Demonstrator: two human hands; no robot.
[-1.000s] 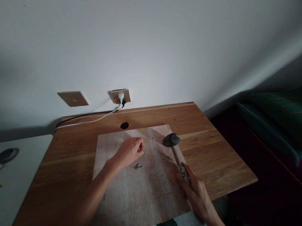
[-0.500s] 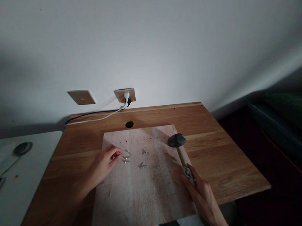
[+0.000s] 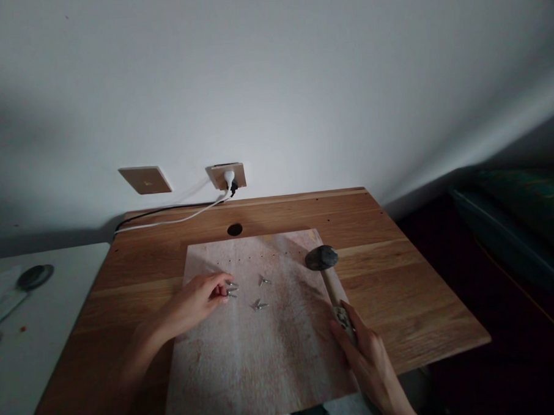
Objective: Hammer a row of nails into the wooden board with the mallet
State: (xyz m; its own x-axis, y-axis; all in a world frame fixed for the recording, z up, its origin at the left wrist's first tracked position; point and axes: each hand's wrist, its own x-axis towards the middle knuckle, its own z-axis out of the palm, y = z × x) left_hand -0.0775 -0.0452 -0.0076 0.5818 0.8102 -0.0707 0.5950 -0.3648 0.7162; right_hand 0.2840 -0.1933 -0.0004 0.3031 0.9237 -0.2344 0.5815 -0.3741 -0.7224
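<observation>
My right hand (image 3: 368, 356) is wrapped around the handle of a mallet (image 3: 322, 258) with a dark rounded head and pale handle. The mallet's head rests or hovers over the board's right edge. On the pale wooden board (image 3: 265, 355) lie small silver screw-like pieces (image 3: 259, 305) in loose clusters. Another cluster (image 3: 263, 281) sits farther back. My left hand (image 3: 207, 297) reaches in from the left, fingers curled at the leftmost silver pieces (image 3: 233, 288). Whatever its fingertips pinch is too small to make out. Small dark marks or holes run in a row along the board's back.
Beneath the board is a brown wooden table (image 3: 423, 299) with a round cable hole (image 3: 234, 229). Behind it, a wall socket (image 3: 228, 176) holds plugs with white and black cables. A white surface (image 3: 31, 365) adjoins at left, with a dark round object (image 3: 34, 277) on it.
My left hand has moved slightly right, its fingertips now over the leftmost silver pieces. My right hand keeps its hold on the mallet. The whole view has shifted a little.
</observation>
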